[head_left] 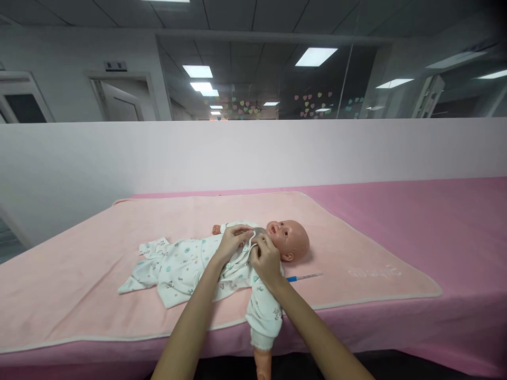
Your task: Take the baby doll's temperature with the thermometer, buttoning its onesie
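Note:
A baby doll [290,238] lies on its back with its bald head to the right. It wears a white patterned baby shirt [227,282], and matching pants [178,272] cover its legs. My left hand [234,241] rests on the chest, its fingertips closed on the shirt's front edge near the neck. Beside it, my right hand [266,259] is curled, pinching the other side of the opening below the doll's chin. Grey shows between the hands at the neckline. One doll arm [263,361] hangs past the table's near edge.
A thin clear stick with a blue end [304,277], like a thermometer, lies right of my right hand. Under the doll spreads a peach blanket [99,264] over a pink table cover [435,227]. Behind stands a white low wall [253,155] with glass above.

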`<state>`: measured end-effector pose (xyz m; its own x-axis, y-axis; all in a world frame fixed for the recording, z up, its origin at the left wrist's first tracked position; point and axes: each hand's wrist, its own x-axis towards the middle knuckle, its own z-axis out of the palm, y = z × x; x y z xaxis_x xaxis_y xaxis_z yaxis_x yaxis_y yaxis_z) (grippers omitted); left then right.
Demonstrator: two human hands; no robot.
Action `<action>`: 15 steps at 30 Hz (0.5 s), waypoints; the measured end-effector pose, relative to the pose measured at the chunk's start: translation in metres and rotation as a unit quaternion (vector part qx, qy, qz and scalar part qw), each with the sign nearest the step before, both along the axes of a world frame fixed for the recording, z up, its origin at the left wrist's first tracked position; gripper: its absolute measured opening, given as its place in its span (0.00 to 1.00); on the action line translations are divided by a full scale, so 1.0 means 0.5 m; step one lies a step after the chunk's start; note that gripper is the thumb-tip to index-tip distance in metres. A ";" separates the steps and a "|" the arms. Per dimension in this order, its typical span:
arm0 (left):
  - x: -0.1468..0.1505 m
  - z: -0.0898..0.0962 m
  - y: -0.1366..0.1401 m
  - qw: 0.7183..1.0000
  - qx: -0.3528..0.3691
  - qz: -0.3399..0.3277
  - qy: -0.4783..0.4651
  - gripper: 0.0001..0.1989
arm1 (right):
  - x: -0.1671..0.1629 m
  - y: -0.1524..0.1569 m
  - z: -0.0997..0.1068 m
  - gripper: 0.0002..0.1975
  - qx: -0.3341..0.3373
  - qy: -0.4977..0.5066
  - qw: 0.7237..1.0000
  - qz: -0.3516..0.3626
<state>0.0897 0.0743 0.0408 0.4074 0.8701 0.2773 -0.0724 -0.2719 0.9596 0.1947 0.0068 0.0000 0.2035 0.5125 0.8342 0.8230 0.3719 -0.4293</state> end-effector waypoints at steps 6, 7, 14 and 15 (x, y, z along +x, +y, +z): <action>0.002 -0.002 0.004 0.989 0.128 -0.024 0.067 0.16 | 0.003 0.015 -0.002 0.14 0.076 0.083 0.993 0.033; 0.002 -0.002 0.005 0.986 0.142 -0.027 0.078 0.16 | 0.004 0.017 -0.004 0.14 0.079 0.083 0.993 0.038; 0.001 -0.004 0.008 0.988 0.116 -0.063 0.075 0.15 | 0.006 0.016 -0.005 0.13 0.070 0.081 0.992 0.060; 0.000 -0.004 0.008 0.991 0.105 -0.061 0.064 0.15 | 0.005 0.015 -0.003 0.13 0.068 0.082 0.992 0.062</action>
<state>0.0899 0.0783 0.0387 0.5496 0.7408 0.3861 0.0022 -0.4635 0.8861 0.1972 0.0143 -0.0014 0.2843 0.4269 0.8585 0.6909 0.5295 -0.4921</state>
